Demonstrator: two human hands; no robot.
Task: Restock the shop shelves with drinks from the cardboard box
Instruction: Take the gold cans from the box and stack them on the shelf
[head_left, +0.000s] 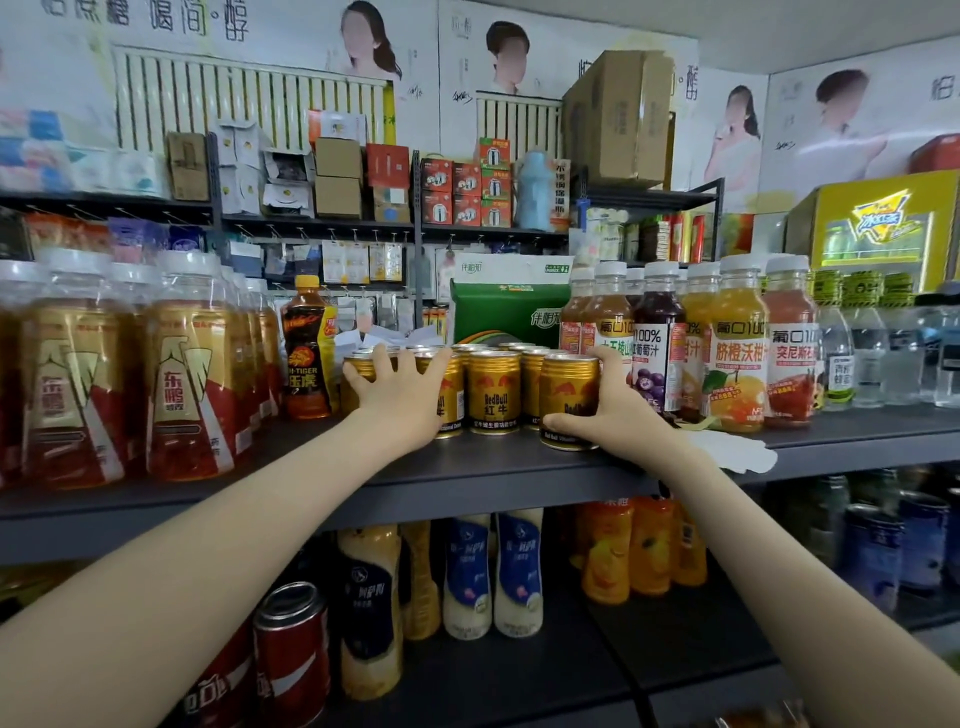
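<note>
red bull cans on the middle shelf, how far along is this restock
Done: a block of gold cans already stands on the shelf. In hand: the right hand grips the front can near the edge; the left hand rests spread on the leftmost cans. Left: supply box out of view, so unknown.

Bright even indoor light, soft shadows under the shelf (467, 470), wide-angle bending at edges, left bottles (78, 374) and far corners blurred.

two bare forearms (244, 504) (753, 525) ending in bare hands (402, 400) (615, 410)
</note>
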